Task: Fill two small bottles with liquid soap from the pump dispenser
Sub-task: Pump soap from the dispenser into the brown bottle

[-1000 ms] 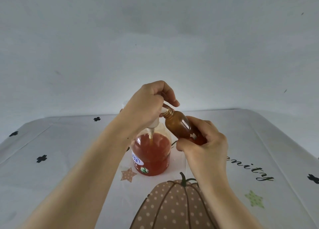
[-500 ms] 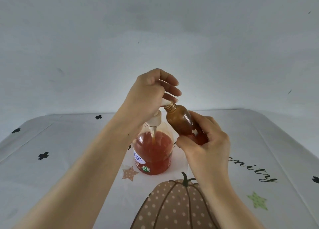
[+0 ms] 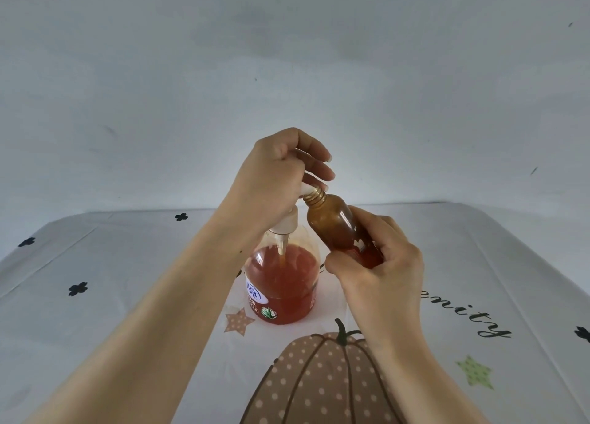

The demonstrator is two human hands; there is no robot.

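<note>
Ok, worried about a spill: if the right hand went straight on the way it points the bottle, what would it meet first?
Probably the pump spout, right at the bottle's mouth; fingers of the left hand lie just above.

The pump head (image 3: 305,189) has risen since a second ago (left hand (image 3: 274,180) and small bottle (image 3: 332,225) lifting with it).

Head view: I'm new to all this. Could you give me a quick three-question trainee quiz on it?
1. True or false: the bottle stands upright, untouched.
2. Which hand covers the pump? A) left B) right
3. Fill in: the right hand holds the bottle's mouth at the pump's ____.
Key: 1 false, it is tilted and held; 2 A, the left hand; 3 spout.
</note>
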